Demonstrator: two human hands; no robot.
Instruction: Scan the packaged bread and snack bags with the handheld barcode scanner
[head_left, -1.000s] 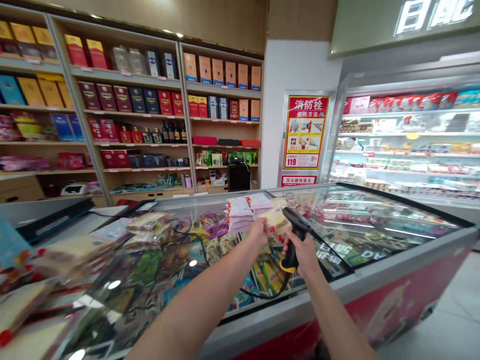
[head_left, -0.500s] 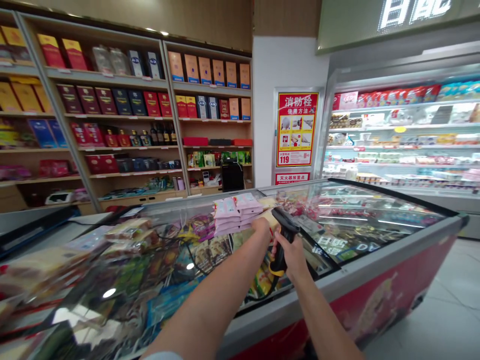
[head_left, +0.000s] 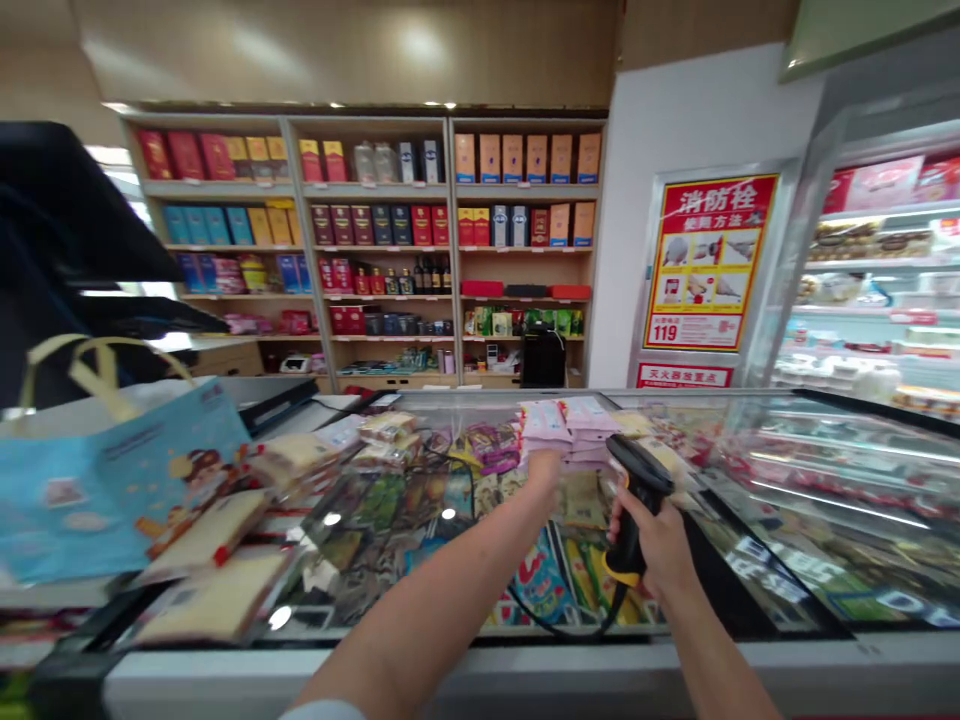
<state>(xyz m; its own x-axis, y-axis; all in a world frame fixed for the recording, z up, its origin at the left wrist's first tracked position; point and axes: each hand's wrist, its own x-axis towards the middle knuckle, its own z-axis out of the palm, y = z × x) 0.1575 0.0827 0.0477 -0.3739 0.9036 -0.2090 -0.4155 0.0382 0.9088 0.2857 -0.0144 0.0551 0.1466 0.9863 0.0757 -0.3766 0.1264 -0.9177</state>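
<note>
Holding the barcode scanner in my right hand, fingers closed around its grip.
My left hand is narrowed against the near edge of the pink packets, just left of the scanner, on the glass-topped freezer; I cannot tell whether it grips them. The black cable loops below the hands; the blue tote bag sits well left.
</note>
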